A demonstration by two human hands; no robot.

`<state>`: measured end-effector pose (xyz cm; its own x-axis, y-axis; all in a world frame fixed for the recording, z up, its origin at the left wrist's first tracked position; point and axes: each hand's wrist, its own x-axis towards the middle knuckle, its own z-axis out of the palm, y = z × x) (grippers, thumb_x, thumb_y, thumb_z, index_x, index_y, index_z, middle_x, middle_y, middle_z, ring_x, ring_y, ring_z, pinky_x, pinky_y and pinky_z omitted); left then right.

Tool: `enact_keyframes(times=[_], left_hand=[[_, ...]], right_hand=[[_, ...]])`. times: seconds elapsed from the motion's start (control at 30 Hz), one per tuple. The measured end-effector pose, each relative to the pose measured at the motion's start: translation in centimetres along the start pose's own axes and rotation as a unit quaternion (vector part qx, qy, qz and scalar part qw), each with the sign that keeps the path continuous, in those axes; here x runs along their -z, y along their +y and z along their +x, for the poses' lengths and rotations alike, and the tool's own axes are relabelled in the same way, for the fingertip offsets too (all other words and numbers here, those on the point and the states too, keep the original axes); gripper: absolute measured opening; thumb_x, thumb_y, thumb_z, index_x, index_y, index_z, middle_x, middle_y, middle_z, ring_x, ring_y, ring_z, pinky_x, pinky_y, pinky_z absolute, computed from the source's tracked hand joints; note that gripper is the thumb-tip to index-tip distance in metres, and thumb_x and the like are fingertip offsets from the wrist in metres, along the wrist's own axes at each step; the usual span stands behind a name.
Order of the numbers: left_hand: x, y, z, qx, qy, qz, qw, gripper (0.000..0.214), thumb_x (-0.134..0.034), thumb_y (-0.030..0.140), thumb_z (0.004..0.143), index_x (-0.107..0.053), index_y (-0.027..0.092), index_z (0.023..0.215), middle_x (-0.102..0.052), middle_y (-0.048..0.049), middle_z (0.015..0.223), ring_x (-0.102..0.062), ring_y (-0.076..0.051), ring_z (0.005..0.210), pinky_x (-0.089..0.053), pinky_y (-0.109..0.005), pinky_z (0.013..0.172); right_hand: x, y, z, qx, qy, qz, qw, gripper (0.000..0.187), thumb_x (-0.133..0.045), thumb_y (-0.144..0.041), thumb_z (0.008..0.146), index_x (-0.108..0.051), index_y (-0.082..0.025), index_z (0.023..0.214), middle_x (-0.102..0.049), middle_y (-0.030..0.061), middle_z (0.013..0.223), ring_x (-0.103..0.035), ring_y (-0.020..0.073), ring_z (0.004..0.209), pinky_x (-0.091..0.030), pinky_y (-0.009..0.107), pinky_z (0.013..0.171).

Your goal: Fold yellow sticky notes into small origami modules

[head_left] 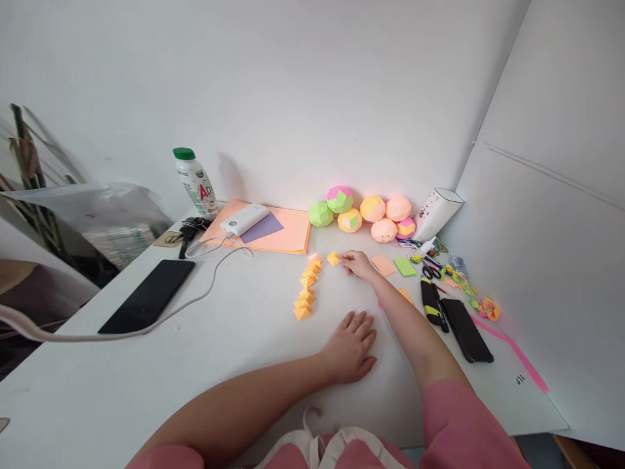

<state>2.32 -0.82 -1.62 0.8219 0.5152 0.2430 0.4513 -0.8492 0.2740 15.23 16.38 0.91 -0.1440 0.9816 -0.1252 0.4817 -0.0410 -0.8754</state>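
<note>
– Where the right hand point(358, 264) reaches at mid-frame, what lies there?
– A small folded orange paper piece point(333, 258), fingertips touching it; a pinch cannot be told. The left hand point(349, 345) lies flat and spread, holding nothing.
– Room?
– Bare table point(234, 352) lower left; a column of orange pieces point(306, 290) just left, paper balls point(374, 208) behind.

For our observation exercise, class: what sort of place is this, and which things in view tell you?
Probably a home or study desk used for paper craft: a white table, a row of folded orange paper pieces by the right hand, finished paper balls at the back, and scissors.
</note>
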Motion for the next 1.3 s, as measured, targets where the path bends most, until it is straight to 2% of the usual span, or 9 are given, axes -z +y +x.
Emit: enact_keyframes(times=[0.33,0.5,0.6,0.73,0.8,0.87,0.97,1.07,1.3], left_hand=[[0.5,0.3,0.1,0.008,-0.008,-0.012,1.000,0.054,-0.035,0.044,0.087,-0.046,0.009,0.127,-0.035,-0.0176,0.141,-0.026,-0.033,0.132,-0.016,-0.050,0.108],[0.4,0.2,0.1,0.008,-0.006,-0.012,1.000,0.054,-0.037,0.043,0.086,-0.046,0.009,0.127,-0.035,-0.0177,0.141,-0.026,-0.033,0.132,-0.016,-0.050,0.108],[0.4,0.2,0.1,0.009,-0.008,-0.014,1.000,0.054,-0.037,0.043,0.086,-0.046,0.009,0.127,-0.035,-0.0176,0.141,-0.025,-0.033,0.133,-0.016,-0.050,0.108],[0.5,0.3,0.1,0.010,-0.010,-0.016,1.000,0.053,-0.037,0.043,0.086,-0.047,0.009,0.126,-0.035,-0.0179,0.141,-0.026,-0.033,0.132,-0.016,-0.050,0.108],[0.5,0.4,0.0,0.010,-0.007,-0.017,1.000,0.053,-0.038,0.043,0.086,-0.047,0.010,0.126,-0.035,-0.0180,0.141,-0.026,-0.033,0.132,-0.015,-0.050,0.108],[0.4,0.3,-0.1,0.011,-0.002,-0.019,1.000,0.052,-0.038,0.042,0.086,-0.047,0.010,0.125,-0.035,-0.0178,0.141,-0.025,-0.033,0.133,-0.015,-0.049,0.108],[0.2,0.3,-0.2,0.012,0.007,-0.025,1.000,0.051,-0.039,0.042,0.086,-0.047,0.010,0.125,-0.035,-0.0173,0.141,-0.025,-0.032,0.133,-0.014,-0.049,0.108],[0.1,0.2,-0.3,0.010,0.007,-0.030,0.999,0.051,-0.038,0.041,0.086,-0.048,0.010,0.125,-0.036,-0.0171,0.141,-0.025,-0.032,0.133,-0.014,-0.049,0.108],[0.1,0.1,-0.5,0.013,0.012,-0.040,0.999,0.050,-0.039,0.041,0.086,-0.048,0.012,0.125,-0.036,-0.0165,0.141,-0.025,-0.031,0.133,-0.016,-0.050,0.108]], right_hand=[[-0.5,0.6,1.1,-0.018,0.021,-0.032,0.999,0.014,-0.063,-0.025,0.073,-0.063,-0.015,0.083,-0.059,0.0003,0.068,-0.046,0.0037,0.037,-0.028,0.017,0.033],[-1.1,0.6,0.5,-0.016,0.055,-0.040,0.998,0.018,-0.059,-0.024,0.076,-0.058,-0.017,0.092,-0.060,-0.0004,0.072,-0.048,0.0043,0.041,-0.036,0.017,0.038],[-1.3,0.5,-1.2,-0.007,0.076,-0.039,0.996,0.020,-0.055,-0.022,0.077,-0.055,-0.018,0.096,-0.061,0.0016,0.079,-0.056,0.0076,0.053,-0.045,0.020,0.048],[0.7,0.3,-5.4,0.037,0.073,-0.064,0.995,0.014,-0.057,-0.018,0.074,-0.059,-0.018,0.088,-0.062,0.0054,0.093,-0.061,0.0166,0.084,-0.050,0.033,0.081],[2.8,0.5,-7.9,0.173,0.076,-0.187,0.964,0.016,-0.056,-0.021,0.075,-0.062,-0.020,0.090,-0.060,0.0085,0.104,-0.055,0.0229,0.103,-0.042,0.042,0.094],[5.3,1.2,-10.4,0.212,0.094,-0.305,0.924,0.023,-0.057,-0.022,0.075,-0.063,-0.019,0.097,-0.056,0.0117,0.115,-0.046,0.0280,0.116,-0.034,0.047,0.102],[8.2,2.9,-13.3,0.161,0.051,-0.405,0.899,0.043,-0.059,-0.023,0.073,-0.056,-0.017,0.115,-0.043,0.0137,0.134,-0.032,0.0320,0.129,-0.028,0.049,0.107],[8.9,4.8,-15.0,0.093,0.003,-0.399,0.912,0.052,-0.055,-0.027,0.077,-0.047,-0.017,0.127,-0.036,0.0136,0.141,-0.032,0.0291,0.131,-0.030,0.046,0.107],[7.4,6.3,-15.1,0.113,0.036,-0.346,0.931,0.029,-0.052,-0.027,0.082,-0.062,-0.018,0.107,-0.050,0.0133,0.130,-0.043,0.0278,0.124,-0.035,0.048,0.105]])
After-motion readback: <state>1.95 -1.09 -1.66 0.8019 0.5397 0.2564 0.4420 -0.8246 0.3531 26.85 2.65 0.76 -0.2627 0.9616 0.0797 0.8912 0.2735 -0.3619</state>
